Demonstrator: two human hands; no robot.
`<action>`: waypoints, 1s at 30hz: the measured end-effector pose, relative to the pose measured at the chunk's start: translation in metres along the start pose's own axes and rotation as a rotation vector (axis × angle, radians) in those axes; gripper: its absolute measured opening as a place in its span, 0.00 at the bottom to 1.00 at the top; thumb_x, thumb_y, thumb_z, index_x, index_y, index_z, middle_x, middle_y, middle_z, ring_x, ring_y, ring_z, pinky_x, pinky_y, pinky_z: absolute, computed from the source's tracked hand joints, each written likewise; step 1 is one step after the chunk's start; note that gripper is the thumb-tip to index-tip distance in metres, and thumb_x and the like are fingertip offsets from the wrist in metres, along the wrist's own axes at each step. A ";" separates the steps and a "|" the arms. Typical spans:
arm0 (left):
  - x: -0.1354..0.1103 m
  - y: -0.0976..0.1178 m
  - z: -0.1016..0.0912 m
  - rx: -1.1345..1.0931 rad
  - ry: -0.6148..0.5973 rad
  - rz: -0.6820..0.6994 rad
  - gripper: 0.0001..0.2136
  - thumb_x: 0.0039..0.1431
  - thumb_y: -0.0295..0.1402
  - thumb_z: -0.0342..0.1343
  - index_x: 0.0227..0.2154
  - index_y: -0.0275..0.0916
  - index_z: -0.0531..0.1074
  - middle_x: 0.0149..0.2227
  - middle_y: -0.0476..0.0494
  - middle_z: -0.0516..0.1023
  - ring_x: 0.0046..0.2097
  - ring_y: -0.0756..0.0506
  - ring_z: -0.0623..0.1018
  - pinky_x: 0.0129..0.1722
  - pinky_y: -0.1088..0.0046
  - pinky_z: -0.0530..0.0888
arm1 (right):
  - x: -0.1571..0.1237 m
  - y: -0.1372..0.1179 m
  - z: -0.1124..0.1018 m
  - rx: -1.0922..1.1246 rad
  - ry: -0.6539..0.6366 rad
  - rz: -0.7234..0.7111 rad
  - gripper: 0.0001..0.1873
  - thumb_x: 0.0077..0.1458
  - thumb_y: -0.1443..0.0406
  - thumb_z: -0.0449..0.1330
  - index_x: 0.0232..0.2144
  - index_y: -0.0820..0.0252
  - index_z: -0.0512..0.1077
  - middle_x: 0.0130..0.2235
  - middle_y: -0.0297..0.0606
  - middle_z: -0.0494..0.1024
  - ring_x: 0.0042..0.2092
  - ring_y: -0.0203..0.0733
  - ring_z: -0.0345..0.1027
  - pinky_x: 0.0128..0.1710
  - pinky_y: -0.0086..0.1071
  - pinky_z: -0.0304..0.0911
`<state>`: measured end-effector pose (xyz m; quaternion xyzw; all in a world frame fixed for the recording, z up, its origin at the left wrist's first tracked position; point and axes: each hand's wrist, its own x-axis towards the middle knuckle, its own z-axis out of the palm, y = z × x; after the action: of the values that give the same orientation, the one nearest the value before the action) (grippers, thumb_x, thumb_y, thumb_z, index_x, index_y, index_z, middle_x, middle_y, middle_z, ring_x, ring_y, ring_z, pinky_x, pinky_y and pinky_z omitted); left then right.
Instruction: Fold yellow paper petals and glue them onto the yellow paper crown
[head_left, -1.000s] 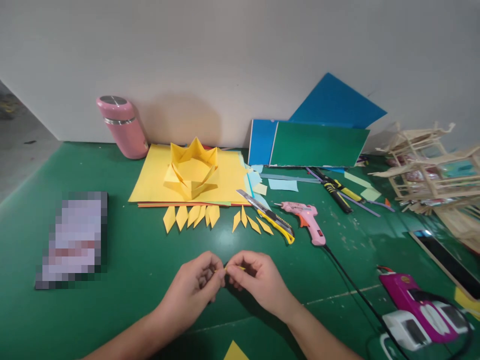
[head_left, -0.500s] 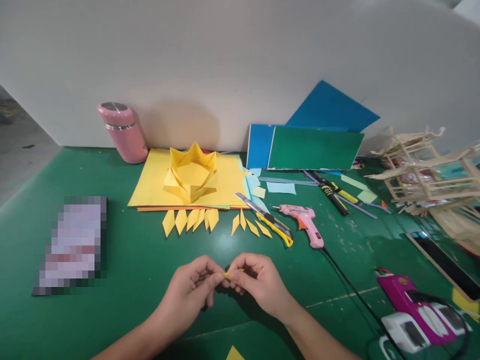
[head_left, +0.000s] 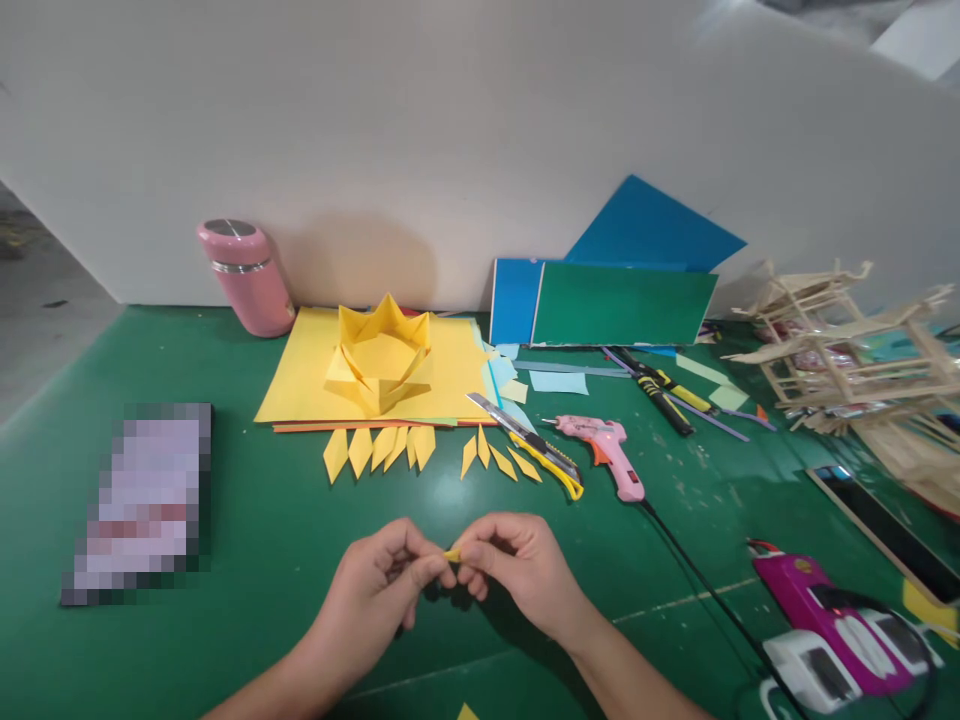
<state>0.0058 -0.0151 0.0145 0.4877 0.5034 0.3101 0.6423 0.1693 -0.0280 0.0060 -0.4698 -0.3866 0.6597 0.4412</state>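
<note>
My left hand [head_left: 386, 590] and my right hand [head_left: 510, 570] meet over the green table, fingertips pinched together on a small folded yellow paper piece [head_left: 452, 554]. Most of the piece is hidden by the fingers. Beyond the hands lie several yellow diamond-shaped paper pieces [head_left: 390, 448] in a row. Behind them a folded yellow paper crown shape [head_left: 379, 355] sits on a stack of yellow sheets [head_left: 307, 375].
A yellow utility knife [head_left: 532, 450] and pink glue gun [head_left: 607, 450] lie right of the diamonds, its black cord [head_left: 690, 580] trailing near my right arm. A pink flask [head_left: 246, 275], blue and green boards [head_left: 622, 300], a stick model [head_left: 847, 350] and a purple device [head_left: 825, 610] stand around.
My hands have stayed together working the yellow piece, and less of it shows between the fingers now. The view has tilted slightly, shifting everything down a little.
</note>
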 end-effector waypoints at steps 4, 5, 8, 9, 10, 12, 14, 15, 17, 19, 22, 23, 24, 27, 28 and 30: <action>0.001 0.001 0.000 -0.015 0.024 0.031 0.15 0.45 0.45 0.59 0.19 0.37 0.67 0.19 0.50 0.74 0.14 0.57 0.63 0.15 0.82 0.59 | 0.002 0.001 -0.001 0.001 -0.074 -0.032 0.19 0.45 0.52 0.66 0.28 0.63 0.78 0.23 0.37 0.78 0.24 0.33 0.70 0.27 0.28 0.69; 0.002 0.000 0.000 -0.007 0.028 0.036 0.16 0.45 0.45 0.58 0.20 0.37 0.67 0.19 0.50 0.73 0.14 0.56 0.63 0.14 0.82 0.59 | 0.003 0.002 -0.002 -0.013 -0.088 -0.046 0.19 0.46 0.52 0.65 0.29 0.63 0.78 0.24 0.37 0.78 0.24 0.34 0.71 0.28 0.28 0.70; 0.001 -0.005 -0.002 0.046 0.039 0.057 0.16 0.47 0.46 0.58 0.20 0.38 0.65 0.19 0.50 0.74 0.14 0.56 0.63 0.14 0.81 0.60 | 0.003 0.004 -0.004 -0.108 -0.054 -0.120 0.18 0.51 0.53 0.61 0.30 0.63 0.78 0.24 0.37 0.79 0.24 0.35 0.72 0.28 0.29 0.71; 0.001 -0.007 -0.003 0.079 0.037 0.073 0.16 0.48 0.46 0.58 0.20 0.38 0.64 0.18 0.50 0.73 0.15 0.55 0.64 0.15 0.81 0.60 | 0.003 0.005 -0.006 -0.163 -0.008 -0.172 0.17 0.53 0.54 0.60 0.31 0.63 0.78 0.24 0.38 0.79 0.25 0.36 0.73 0.28 0.29 0.71; 0.000 -0.010 -0.004 0.126 0.028 0.106 0.16 0.49 0.45 0.57 0.20 0.39 0.64 0.18 0.50 0.73 0.15 0.54 0.64 0.15 0.80 0.61 | 0.004 0.005 -0.009 -0.232 0.055 -0.245 0.16 0.56 0.56 0.58 0.33 0.63 0.78 0.25 0.38 0.80 0.25 0.37 0.73 0.28 0.30 0.72; -0.002 -0.015 -0.005 0.275 -0.023 0.239 0.15 0.53 0.44 0.57 0.19 0.38 0.65 0.19 0.49 0.73 0.18 0.53 0.68 0.18 0.79 0.64 | 0.006 0.005 -0.017 -0.418 0.206 -0.450 0.14 0.59 0.60 0.54 0.36 0.61 0.77 0.29 0.40 0.81 0.29 0.38 0.75 0.31 0.31 0.73; -0.003 -0.016 -0.005 0.437 -0.151 0.480 0.13 0.53 0.44 0.59 0.24 0.38 0.69 0.24 0.46 0.77 0.24 0.50 0.73 0.23 0.78 0.68 | 0.008 0.005 -0.027 -0.650 0.336 -0.674 0.14 0.60 0.65 0.52 0.40 0.58 0.77 0.35 0.41 0.82 0.33 0.40 0.76 0.36 0.33 0.73; -0.004 -0.014 -0.005 0.501 -0.263 0.619 0.13 0.52 0.45 0.60 0.30 0.39 0.72 0.31 0.42 0.79 0.30 0.47 0.76 0.29 0.75 0.72 | 0.009 0.004 -0.032 -0.756 0.386 -0.757 0.14 0.60 0.67 0.52 0.41 0.56 0.77 0.37 0.40 0.82 0.36 0.41 0.76 0.39 0.34 0.72; -0.006 -0.008 -0.004 0.642 -0.494 0.828 0.18 0.53 0.45 0.59 0.44 0.41 0.70 0.44 0.39 0.79 0.43 0.42 0.76 0.46 0.67 0.70 | 0.012 0.002 -0.038 -0.908 0.417 -0.884 0.16 0.59 0.71 0.51 0.43 0.55 0.76 0.40 0.40 0.81 0.41 0.41 0.75 0.43 0.35 0.71; -0.008 0.001 -0.002 0.820 -0.689 0.872 0.19 0.58 0.40 0.56 0.52 0.46 0.66 0.51 0.40 0.75 0.50 0.40 0.73 0.50 0.65 0.67 | 0.013 0.000 -0.040 -1.007 0.386 -0.944 0.18 0.59 0.73 0.50 0.45 0.55 0.75 0.43 0.39 0.80 0.45 0.42 0.74 0.46 0.37 0.69; -0.012 0.010 0.000 0.931 -0.764 0.836 0.17 0.62 0.35 0.51 0.53 0.47 0.65 0.47 0.43 0.78 0.47 0.42 0.74 0.49 0.68 0.66 | 0.012 -0.005 -0.038 -1.065 0.331 -0.938 0.16 0.57 0.72 0.53 0.45 0.54 0.75 0.43 0.39 0.80 0.47 0.45 0.72 0.49 0.42 0.66; -0.014 0.011 0.001 0.940 -0.760 0.825 0.15 0.62 0.34 0.51 0.52 0.46 0.66 0.44 0.44 0.79 0.45 0.43 0.75 0.48 0.69 0.67 | 0.011 -0.006 -0.036 -1.053 0.335 -0.930 0.15 0.57 0.71 0.55 0.43 0.54 0.75 0.42 0.39 0.80 0.47 0.46 0.72 0.48 0.43 0.66; -0.015 0.010 0.001 0.939 -0.745 0.819 0.14 0.62 0.32 0.50 0.51 0.46 0.67 0.42 0.45 0.80 0.43 0.44 0.75 0.46 0.69 0.67 | 0.010 -0.007 -0.035 -1.027 0.353 -0.926 0.13 0.57 0.70 0.55 0.42 0.54 0.76 0.41 0.40 0.81 0.45 0.46 0.72 0.47 0.44 0.66; -0.016 0.002 0.001 0.911 -0.641 0.830 0.16 0.60 0.24 0.47 0.48 0.45 0.69 0.38 0.45 0.80 0.38 0.45 0.76 0.42 0.70 0.69 | 0.006 -0.009 -0.033 -0.922 0.449 -0.934 0.12 0.58 0.70 0.54 0.36 0.55 0.77 0.34 0.40 0.81 0.38 0.45 0.73 0.41 0.41 0.67; -0.015 -0.001 0.000 0.903 -0.592 0.838 0.18 0.58 0.21 0.46 0.47 0.45 0.70 0.38 0.44 0.80 0.38 0.45 0.76 0.41 0.70 0.70 | 0.005 -0.009 -0.033 -0.894 0.475 -0.938 0.12 0.58 0.70 0.53 0.34 0.56 0.77 0.32 0.39 0.81 0.36 0.44 0.72 0.39 0.40 0.67; -0.011 -0.009 -0.003 0.901 -0.470 0.844 0.20 0.54 0.18 0.44 0.45 0.42 0.71 0.39 0.42 0.79 0.39 0.44 0.76 0.40 0.68 0.71 | 0.003 -0.009 -0.033 -0.862 0.476 -0.951 0.12 0.58 0.71 0.53 0.32 0.57 0.76 0.29 0.38 0.80 0.33 0.42 0.71 0.36 0.38 0.66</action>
<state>-0.0006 -0.0267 0.0102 0.9189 0.1958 0.1797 0.2914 0.2027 -0.0194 0.0047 -0.5148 -0.6716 0.0603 0.5294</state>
